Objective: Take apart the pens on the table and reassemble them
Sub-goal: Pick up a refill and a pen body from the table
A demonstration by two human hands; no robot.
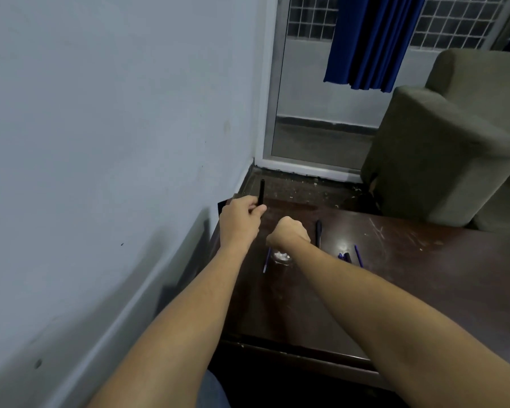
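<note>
My left hand (241,214) grips a black pen barrel (261,191) that points upward, above the far left corner of the dark wooden table (424,275). My right hand (289,231) is a closed fist just to its right; whatever it holds is hidden. A dark pen (318,231) lies on the table beyond my right wrist. A thin blue refill (266,260) rests between my forearms. Another blue refill (358,255) and a small dark and blue pen part (344,256) lie to the right of my right forearm.
A grey wall (115,128) runs close along the table's left side. An olive sofa (442,148) stands beyond the far right of the table. A glass door (315,113) and a blue curtain (371,39) are behind. The table's near edge (292,348) is below my forearms.
</note>
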